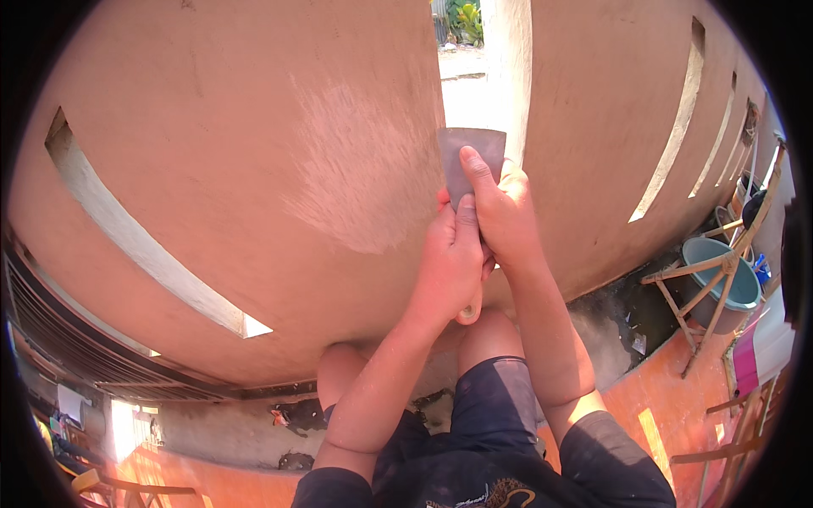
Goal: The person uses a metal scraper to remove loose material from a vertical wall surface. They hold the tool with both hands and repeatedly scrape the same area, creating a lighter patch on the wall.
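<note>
A scraper with a broad, flat metal blade (458, 166) points away from me, in front of the narrow opening in the wall. Around its handle (470, 308) is my left hand (450, 254), its thumb pressed along the lower blade. My right hand (508, 213) grips it higher up, the thumb flat on the blade face. Most of the handle is hidden by my fingers; only its rounded end shows. Behind and left of the blade, the plastered wall (222, 165) bears a pale, streaked scraped patch (356, 171).
Vertical slots (152, 235) pierce the wall on both sides. To the right, a blue-green tub (730, 279) stands behind a wooden frame (705, 298). A wooden chair (730, 451) is at the lower right. Dark debris (298, 416) lies on the floor along the wall.
</note>
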Available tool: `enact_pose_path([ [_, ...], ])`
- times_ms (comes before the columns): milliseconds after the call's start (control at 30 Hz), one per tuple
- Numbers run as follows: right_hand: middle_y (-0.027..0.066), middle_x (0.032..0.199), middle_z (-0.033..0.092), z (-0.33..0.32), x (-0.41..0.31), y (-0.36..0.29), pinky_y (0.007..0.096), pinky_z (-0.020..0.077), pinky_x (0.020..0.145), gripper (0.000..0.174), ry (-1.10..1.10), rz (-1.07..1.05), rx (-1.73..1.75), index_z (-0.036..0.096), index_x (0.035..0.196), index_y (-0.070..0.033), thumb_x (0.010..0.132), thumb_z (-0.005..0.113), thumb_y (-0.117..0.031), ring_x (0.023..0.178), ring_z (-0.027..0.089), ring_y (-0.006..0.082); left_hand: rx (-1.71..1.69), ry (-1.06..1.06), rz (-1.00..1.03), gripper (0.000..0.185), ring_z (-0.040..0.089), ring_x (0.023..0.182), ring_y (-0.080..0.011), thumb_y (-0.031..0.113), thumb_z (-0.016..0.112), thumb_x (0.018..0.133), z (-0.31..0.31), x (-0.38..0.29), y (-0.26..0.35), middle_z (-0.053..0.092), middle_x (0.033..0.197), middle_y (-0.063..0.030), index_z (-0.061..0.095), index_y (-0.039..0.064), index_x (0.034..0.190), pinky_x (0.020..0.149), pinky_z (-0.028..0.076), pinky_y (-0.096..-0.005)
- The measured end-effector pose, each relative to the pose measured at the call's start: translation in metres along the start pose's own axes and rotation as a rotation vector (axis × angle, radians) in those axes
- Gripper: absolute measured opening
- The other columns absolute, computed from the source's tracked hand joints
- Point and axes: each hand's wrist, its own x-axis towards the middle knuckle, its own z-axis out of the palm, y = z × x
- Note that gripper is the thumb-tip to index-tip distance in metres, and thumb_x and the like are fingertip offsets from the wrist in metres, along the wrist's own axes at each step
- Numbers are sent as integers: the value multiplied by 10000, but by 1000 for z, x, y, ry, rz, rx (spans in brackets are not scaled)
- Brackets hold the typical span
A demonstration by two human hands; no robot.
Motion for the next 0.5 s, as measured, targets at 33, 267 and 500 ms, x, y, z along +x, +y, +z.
enact_pose_path([
  [33, 122, 737, 667, 1, 3, -2, 297, 542, 545, 370, -6, 4, -8, 573, 1017, 15, 958, 647, -343, 624, 654, 165, 21, 7, -2, 321, 389, 526, -70, 300, 326, 1098, -1, 2, 3, 435, 676, 21, 495, 64, 961, 477, 372, -252],
  [267, 149, 773, 692, 17, 15, -21, 315, 564, 558, 379, 9, -64, 13, 573, 1007, 55, 980, 608, -321, 650, 682, 181, 25, -20, 17, 310, 396, 529, -77, 276, 317, 1093, -3, 12, 30, 423, 660, 26, 513, 48, 1016, 478, 371, -255],
  [500, 133, 765, 680, 2, -4, 15, 301, 544, 545, 400, 19, 8, 32, 579, 1044, 27, 956, 655, -357, 625, 656, 171, 38, 8, -38, 315, 403, 520, -78, 275, 318, 1093, -5, -2, -3, 426, 647, 24, 513, 40, 1017, 473, 372, -257],
])
